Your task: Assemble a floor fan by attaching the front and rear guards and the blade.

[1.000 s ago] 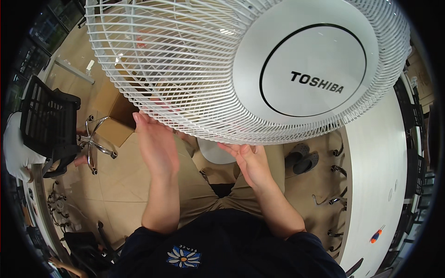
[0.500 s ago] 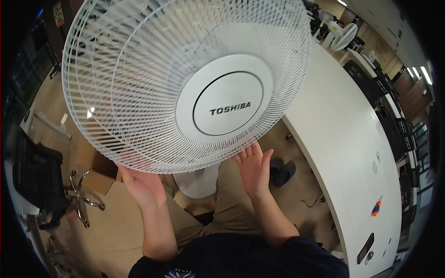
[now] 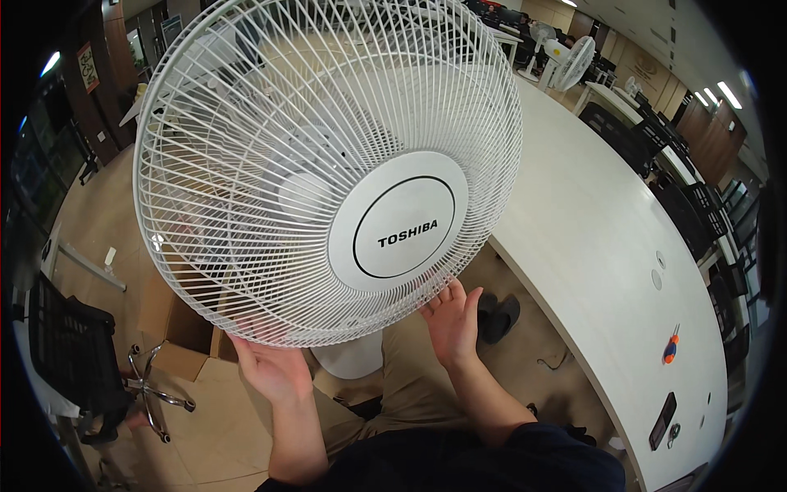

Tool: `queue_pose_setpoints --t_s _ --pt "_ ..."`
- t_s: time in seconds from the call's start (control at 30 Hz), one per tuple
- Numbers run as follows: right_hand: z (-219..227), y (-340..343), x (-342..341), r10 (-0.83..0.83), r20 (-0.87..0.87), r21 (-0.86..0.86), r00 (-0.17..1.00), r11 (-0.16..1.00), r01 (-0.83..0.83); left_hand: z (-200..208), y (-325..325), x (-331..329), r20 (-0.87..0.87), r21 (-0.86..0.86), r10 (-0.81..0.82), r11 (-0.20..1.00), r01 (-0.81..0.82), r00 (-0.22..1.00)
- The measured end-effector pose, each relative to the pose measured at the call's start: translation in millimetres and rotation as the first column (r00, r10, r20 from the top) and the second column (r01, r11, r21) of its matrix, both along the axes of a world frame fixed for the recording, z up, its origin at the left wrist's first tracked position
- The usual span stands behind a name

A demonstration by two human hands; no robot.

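A person's two hands steady a white fan guard [image 3: 328, 164], the round wire grille w/ its central disc, held up in front of the chest, above the lap. Left hand [image 3: 270, 365] cups the lower rim from beneath, palm up, fingers spread & partly hidden behind the wires. Right hand [image 3: 452, 321] rests open against the lower-right rim, fingers apart, not clamped. Vs. half a sec ago, the grille is tilted more toward the person's left and fills more of the view; hands sit at much the same spots on the rim. A long white table [image 3: 607, 262] curves along the right, w/ an orange screwdriver [image 3: 670, 344] near its edge. Cardboard box [image 3: 176, 328] on the floor at left.
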State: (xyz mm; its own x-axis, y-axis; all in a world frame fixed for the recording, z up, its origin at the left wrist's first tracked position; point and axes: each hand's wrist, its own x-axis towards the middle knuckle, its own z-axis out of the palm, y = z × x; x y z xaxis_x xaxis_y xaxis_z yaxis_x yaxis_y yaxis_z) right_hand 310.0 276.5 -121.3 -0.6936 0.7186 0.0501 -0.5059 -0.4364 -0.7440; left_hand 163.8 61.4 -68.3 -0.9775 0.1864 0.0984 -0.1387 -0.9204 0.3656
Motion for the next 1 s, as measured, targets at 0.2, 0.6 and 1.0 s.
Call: queue_pose_setpoints --t_s 0.2,0.6,1.0 --pt "-10 6 33 0.035 0.040 0.004 0.999 0.999 -0.036 -9 -8 19 -0.069 -0.084 -0.007 0.996 0.001 0.998" --pt "-12 -9 138 -0.025 -0.067 -0.120 0.997 0.993 0.017 -45 -103 54 -0.297 -0.323 -0.155 0.945 0.053 0.942" --pt "-88 -26 191 0.245 0.266 -0.529 0.933 0.846 -0.071 -108 -154 109 -0.052 -0.085 -0.153 0.985 0.149 0.987"
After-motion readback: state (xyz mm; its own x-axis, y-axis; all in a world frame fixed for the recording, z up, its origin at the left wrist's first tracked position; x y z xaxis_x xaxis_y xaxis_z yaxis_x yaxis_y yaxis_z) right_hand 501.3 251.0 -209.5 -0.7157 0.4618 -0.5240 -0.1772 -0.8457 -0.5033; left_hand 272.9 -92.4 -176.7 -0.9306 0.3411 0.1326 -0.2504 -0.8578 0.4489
